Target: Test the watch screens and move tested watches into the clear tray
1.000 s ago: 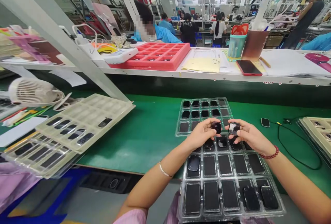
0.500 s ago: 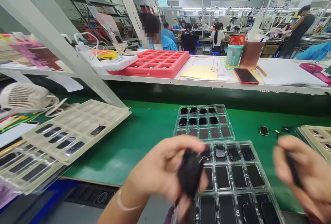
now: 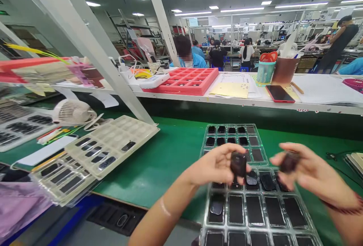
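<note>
My left hand (image 3: 217, 165) pinches a small black square part (image 3: 238, 164) between thumb and fingers. My right hand (image 3: 310, 172) holds a similar dark piece (image 3: 289, 162) at its fingertips, slightly blurred. Both hands hover above the near edge of a clear plastic blister tray (image 3: 304, 210), whose pockets hold flat black rectangular panels. A loose dark piece (image 3: 216, 208) lies in one pocket. Beyond it, a smaller clear tray (image 3: 263, 151) holds several small black parts. My hands hide part of the near tray's upper row.
Beige trays (image 3: 113, 144) with dark pieces lie on the green bench top (image 3: 159, 174) to the left, beside a white fan (image 3: 72, 111). A white shelf (image 3: 198, 99) above carries a red foam tray (image 3: 181, 81) and a phone (image 3: 280, 94). A co-worker (image 3: 187, 53) sits beyond.
My hands have moved apart, each still holding its dark piece. The view has tilted upward, so the trays sit lower in the picture.
</note>
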Motion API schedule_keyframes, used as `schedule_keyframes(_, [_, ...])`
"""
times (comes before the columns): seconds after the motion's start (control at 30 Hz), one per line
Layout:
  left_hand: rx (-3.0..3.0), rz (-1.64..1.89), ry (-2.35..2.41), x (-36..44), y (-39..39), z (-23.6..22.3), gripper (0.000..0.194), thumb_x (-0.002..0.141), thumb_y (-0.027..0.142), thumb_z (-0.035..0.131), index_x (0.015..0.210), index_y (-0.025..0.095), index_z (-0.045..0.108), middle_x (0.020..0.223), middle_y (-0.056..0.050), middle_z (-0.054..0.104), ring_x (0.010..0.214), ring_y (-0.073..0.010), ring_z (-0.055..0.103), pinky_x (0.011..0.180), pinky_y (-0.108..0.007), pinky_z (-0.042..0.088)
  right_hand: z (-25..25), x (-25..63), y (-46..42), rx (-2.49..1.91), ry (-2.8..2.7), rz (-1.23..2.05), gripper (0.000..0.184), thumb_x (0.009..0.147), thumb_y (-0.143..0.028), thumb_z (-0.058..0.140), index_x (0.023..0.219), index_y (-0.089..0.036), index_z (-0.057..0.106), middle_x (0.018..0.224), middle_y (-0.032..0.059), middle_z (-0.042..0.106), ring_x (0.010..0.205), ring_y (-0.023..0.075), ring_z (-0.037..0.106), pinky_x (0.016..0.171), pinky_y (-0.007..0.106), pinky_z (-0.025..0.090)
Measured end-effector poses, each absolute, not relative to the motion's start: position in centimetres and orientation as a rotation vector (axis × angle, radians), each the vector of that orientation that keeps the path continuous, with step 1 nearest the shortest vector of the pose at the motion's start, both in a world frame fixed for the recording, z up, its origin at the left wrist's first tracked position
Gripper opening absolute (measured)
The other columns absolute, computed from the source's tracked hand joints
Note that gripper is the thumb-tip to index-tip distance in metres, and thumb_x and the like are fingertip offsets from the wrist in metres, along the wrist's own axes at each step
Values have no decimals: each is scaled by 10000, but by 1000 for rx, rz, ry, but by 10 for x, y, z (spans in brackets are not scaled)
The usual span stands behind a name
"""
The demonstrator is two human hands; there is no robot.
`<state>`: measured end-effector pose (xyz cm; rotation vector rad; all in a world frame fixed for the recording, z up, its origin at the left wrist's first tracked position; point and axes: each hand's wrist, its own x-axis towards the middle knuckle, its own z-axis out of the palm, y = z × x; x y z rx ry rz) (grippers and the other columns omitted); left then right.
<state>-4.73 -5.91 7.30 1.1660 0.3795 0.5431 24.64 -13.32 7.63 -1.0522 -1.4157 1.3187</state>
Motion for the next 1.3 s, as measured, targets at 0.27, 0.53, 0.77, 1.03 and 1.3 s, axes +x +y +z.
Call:
schedule_keyframes(0.27, [1399,584,792,9,-18,-3,247,793,282,628,988,131,611,827,-53,688,595,-117,642,456,-177,359,-10,223,-69,-1198,-1370,1302,328,908,-430,600,1111,-173,622,994,105,713,647,156,672,570,301,546])
schedule_keyframes(0.53, [1292,661,783,12,-21,-9,312,705,161,655,1004,146,571,833,-31,677,626,-107,617,530,-197,393,-26,227,-68,-1162,-1383,1357,401,864,-338,616,1232,-199,541,1136,119,672,736,164,683,623,315,573])
schedule_keyframes(0.77, [1273,678,789,11,-20,-15,357,706,154,655,1049,148,557,867,-43,676,635,-116,631,528,-201,397,-28,228,-70,-1158,-1402,1381,418,855,-309,624,1246,-201,525,1149,127,677,742,168,693,641,325,576])
schedule_keyframes(1.03, [1232,717,705,8,-18,-18,525,740,225,712,1243,179,568,1034,-81,668,790,-164,668,624,-238,475,-27,226,-72,-1187,-1399,1338,486,856,-302,645,1313,-207,512,1246,136,643,778,170,688,674,335,592])
schedule_keyframes(1.3, [1190,687,642,6,-13,-27,651,785,399,716,1376,207,524,1045,-79,643,801,-184,673,633,-258,498,-27,232,-70,-1128,-1272,1472,588,872,-367,663,1407,-213,475,1072,88,689,737,155,667,691,329,598])
